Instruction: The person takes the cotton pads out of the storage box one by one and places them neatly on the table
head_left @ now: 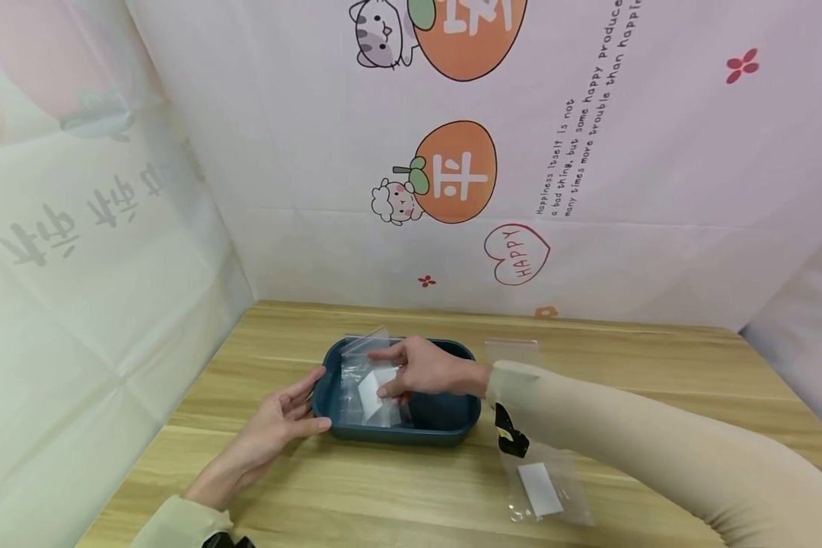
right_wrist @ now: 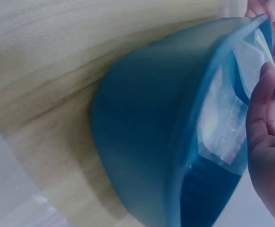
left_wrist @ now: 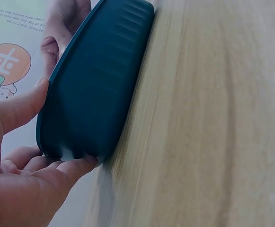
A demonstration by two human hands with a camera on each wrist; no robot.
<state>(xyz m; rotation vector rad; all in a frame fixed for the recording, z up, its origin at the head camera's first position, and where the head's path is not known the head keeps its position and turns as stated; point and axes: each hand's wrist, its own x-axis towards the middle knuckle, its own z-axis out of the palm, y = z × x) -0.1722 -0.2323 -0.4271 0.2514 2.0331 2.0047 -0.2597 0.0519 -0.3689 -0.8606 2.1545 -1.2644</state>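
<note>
A dark blue plastic basin (head_left: 411, 435) with rounded corners stands on the wooden table. My left hand (head_left: 274, 422) holds its left end, thumb at the rim and fingertips against the outer wall, as the left wrist view (left_wrist: 38, 184) also shows. My right hand (head_left: 425, 367) reaches over the basin. It pinches a clear zip-lock bag (head_left: 353, 392) with a white piece (head_left: 370, 392) in it, between thumb and fingers. In the right wrist view more clear plastic (right_wrist: 220, 130) lies inside the basin, below the fingers. Whether that is a second bag I cannot tell.
To the right, partly under my right forearm, another clear bag holds a white rectangle (head_left: 540, 489). A bag's top edge with a reddish zip strip (head_left: 512, 344) shows behind the sleeve. A printed cloth (head_left: 315, 251) hangs behind the wooden table (head_left: 356, 495).
</note>
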